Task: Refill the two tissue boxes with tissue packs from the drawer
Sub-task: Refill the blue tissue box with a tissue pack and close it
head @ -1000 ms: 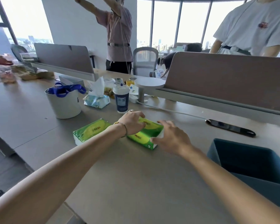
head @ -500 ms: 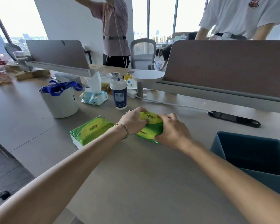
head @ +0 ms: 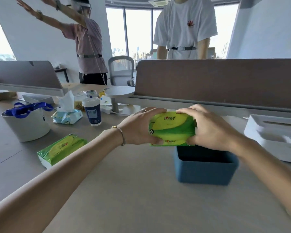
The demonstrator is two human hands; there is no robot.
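Note:
I hold a green and yellow tissue pack (head: 171, 130) in the air with both hands, squeezed from its two ends. My left hand (head: 138, 126) grips its left end and my right hand (head: 208, 126) grips its right end. The pack hangs just above the far rim of an open blue tissue box (head: 203, 172) on the table. A second green tissue pack (head: 60, 149) lies flat on the table to the left. A white tissue box (head: 274, 137) sits at the right edge, partly cut off.
A white bucket (head: 27, 125) with blue straps, an opened light-blue tissue pack (head: 66, 115) and a dark paper cup (head: 93, 111) stand at the back left. A brown desk divider (head: 217, 81) runs behind my hands. Two people stand beyond it.
Both hands closed on the tissue pack, lifted it off the table and carried it right, over the blue box. My view has turned right, bringing the white box into sight.

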